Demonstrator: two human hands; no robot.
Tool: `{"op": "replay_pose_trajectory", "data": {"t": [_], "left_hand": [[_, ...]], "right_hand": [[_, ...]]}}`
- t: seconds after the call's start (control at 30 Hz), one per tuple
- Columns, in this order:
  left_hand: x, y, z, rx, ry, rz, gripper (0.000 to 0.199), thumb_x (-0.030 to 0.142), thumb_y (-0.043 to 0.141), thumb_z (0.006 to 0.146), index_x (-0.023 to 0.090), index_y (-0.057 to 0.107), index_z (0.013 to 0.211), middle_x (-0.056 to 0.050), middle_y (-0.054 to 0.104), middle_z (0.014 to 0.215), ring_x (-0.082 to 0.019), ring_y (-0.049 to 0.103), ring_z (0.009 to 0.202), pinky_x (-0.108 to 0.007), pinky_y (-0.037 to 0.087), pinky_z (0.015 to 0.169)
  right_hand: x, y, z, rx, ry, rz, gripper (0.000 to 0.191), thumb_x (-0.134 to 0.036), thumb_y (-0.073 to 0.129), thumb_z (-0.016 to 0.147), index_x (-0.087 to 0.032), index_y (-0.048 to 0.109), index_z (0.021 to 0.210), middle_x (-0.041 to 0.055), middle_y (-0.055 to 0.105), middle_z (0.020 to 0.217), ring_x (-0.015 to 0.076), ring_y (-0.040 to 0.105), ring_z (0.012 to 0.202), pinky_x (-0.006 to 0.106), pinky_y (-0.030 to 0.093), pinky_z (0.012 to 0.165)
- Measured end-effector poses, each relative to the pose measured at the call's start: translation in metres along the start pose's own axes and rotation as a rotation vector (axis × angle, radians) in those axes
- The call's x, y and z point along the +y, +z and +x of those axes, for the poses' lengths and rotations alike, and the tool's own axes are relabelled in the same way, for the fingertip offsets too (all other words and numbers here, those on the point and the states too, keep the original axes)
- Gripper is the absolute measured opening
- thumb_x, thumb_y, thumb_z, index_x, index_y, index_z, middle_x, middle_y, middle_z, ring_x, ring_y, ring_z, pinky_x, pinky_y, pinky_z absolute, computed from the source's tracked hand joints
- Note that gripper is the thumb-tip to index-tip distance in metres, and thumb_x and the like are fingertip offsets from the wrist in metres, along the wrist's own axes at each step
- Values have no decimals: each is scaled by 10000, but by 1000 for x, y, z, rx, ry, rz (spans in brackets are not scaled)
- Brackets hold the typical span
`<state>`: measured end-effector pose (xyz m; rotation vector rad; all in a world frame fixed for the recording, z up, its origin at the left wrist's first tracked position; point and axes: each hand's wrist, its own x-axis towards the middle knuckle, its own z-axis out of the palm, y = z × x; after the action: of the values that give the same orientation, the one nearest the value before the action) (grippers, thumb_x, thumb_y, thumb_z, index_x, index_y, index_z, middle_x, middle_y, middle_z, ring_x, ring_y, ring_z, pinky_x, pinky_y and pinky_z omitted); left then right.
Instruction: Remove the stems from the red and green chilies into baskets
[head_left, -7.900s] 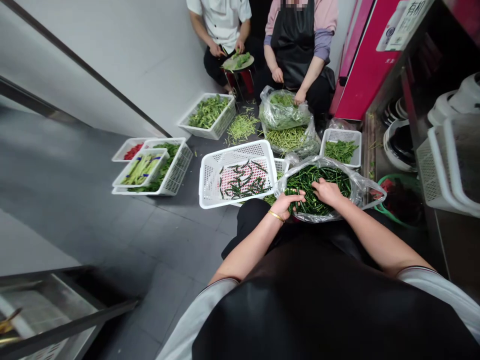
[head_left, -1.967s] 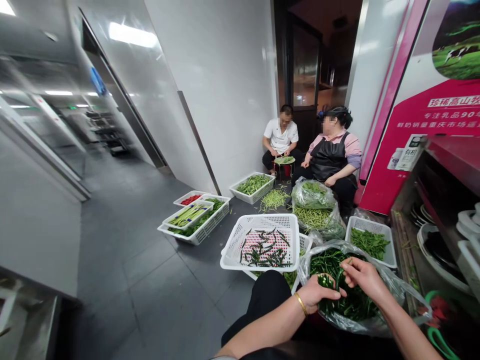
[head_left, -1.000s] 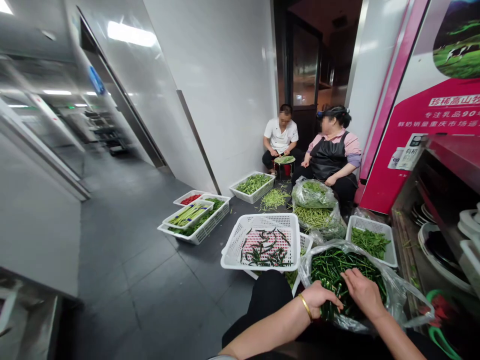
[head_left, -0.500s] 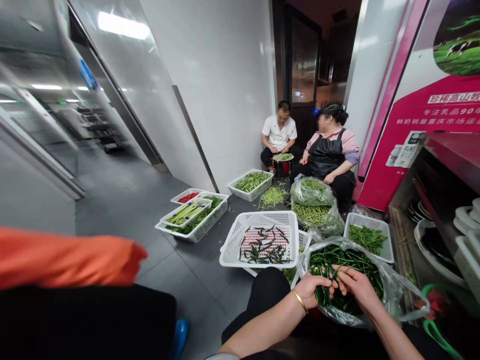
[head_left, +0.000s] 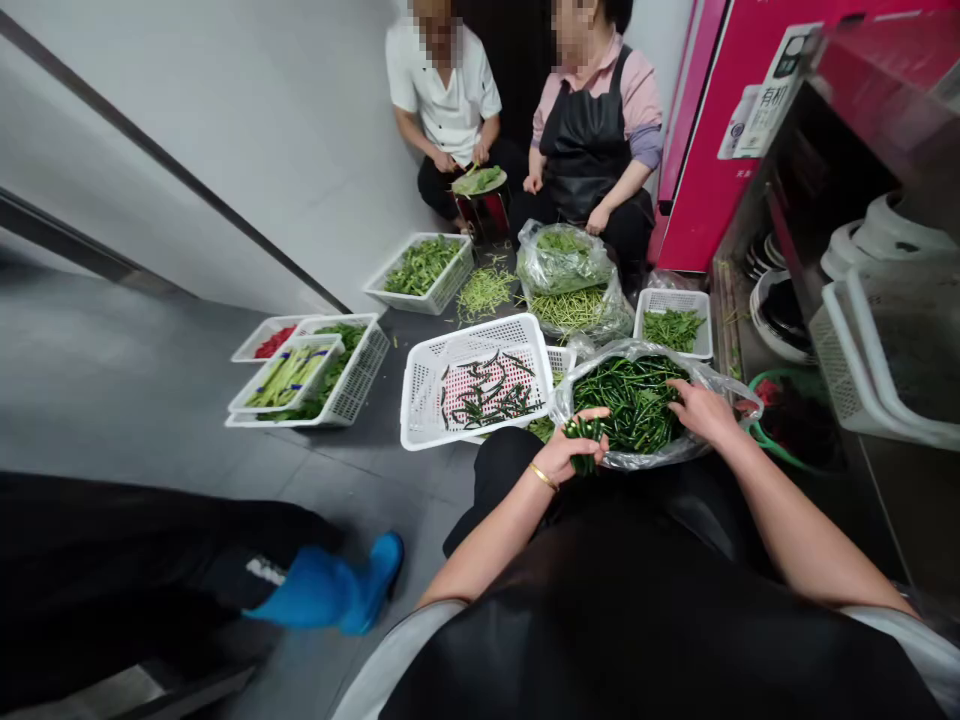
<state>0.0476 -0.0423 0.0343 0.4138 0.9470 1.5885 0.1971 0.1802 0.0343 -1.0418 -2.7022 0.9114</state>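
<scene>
A bunch of slender green chili peppers [head_left: 584,440] is gripped in my left hand [head_left: 564,455], which wears a gold bangle. The hand is at the left front edge of a clear plastic bag [head_left: 739,385] full of more green chili peppers [head_left: 630,400]. Over the right side of that pile, my right hand [head_left: 701,410] reaches with fingers slightly apart, the tips touching the peppers. Left of the bag, a white perforated basket [head_left: 427,370] holds scattered dark green chili peppers [head_left: 499,405]. It rests on another crate with greens.
Two people [head_left: 442,90] sit opposite, one trimming greens over a stool [head_left: 480,182]. White crates of vegetables [head_left: 360,370] stand left, with another leafy crate [head_left: 675,328] at right. A blue boot [head_left: 330,590] is close on my left. Shelving with dishes [head_left: 885,250] lines the right.
My view has tilted down. My hands, together over the bag before, have parted: the left moved to the bag's left edge with the peppers, the right to the pile's right side.
</scene>
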Motion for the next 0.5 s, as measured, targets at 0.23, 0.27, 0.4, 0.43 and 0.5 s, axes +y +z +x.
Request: {"op": "replay_pose_trajectory", "data": {"t": [0.23, 0.27, 0.4, 0.43, 0.5], "left_hand": [[10, -8, 11, 161, 13, -63, 462, 189, 822, 514, 121, 656, 940, -9, 632, 695, -107, 572, 572, -257, 447, 583], [10, -8, 13, 176, 22, -60, 439, 179, 815, 522, 123, 645, 923, -11, 641, 703, -111, 589, 584, -256, 458, 595], [10, -4, 24, 248, 114, -3, 405, 159, 804, 554, 131, 602, 903, -63, 705, 851, -183, 688, 781, -281, 501, 700], [10, 0, 28, 259, 165, 43, 398, 156, 804, 564, 137, 598, 904, -75, 714, 901, -202, 693, 852, -299, 507, 747], [12, 8, 34, 247, 280, 205, 373, 140, 797, 581, 149, 608, 902, -80, 719, 961, -215, 679, 951, -333, 501, 845]], "right_hand": [[-9, 8, 44, -276, -468, -621, 259, -223, 522, 922, -237, 743, 1055, 79, 646, 1116, 189, 620, 954, 262, 439, 763], [-10, 4, 47, -305, -472, -623, 235, -242, 536, 920, -228, 748, 1021, 69, 663, 1043, 179, 625, 906, 256, 430, 743], [-15, -28, 46, -221, -474, -567, 257, -319, 513, 943, -179, 727, 916, 66, 691, 908, 178, 617, 806, 269, 415, 737], [-19, -35, 41, -204, -490, -542, 283, -333, 495, 952, -168, 712, 875, 72, 691, 880, 182, 614, 794, 275, 414, 741], [-33, -41, 27, -200, -529, -480, 321, -344, 461, 966, -157, 681, 827, 80, 682, 842, 182, 610, 772, 281, 412, 745]]}}
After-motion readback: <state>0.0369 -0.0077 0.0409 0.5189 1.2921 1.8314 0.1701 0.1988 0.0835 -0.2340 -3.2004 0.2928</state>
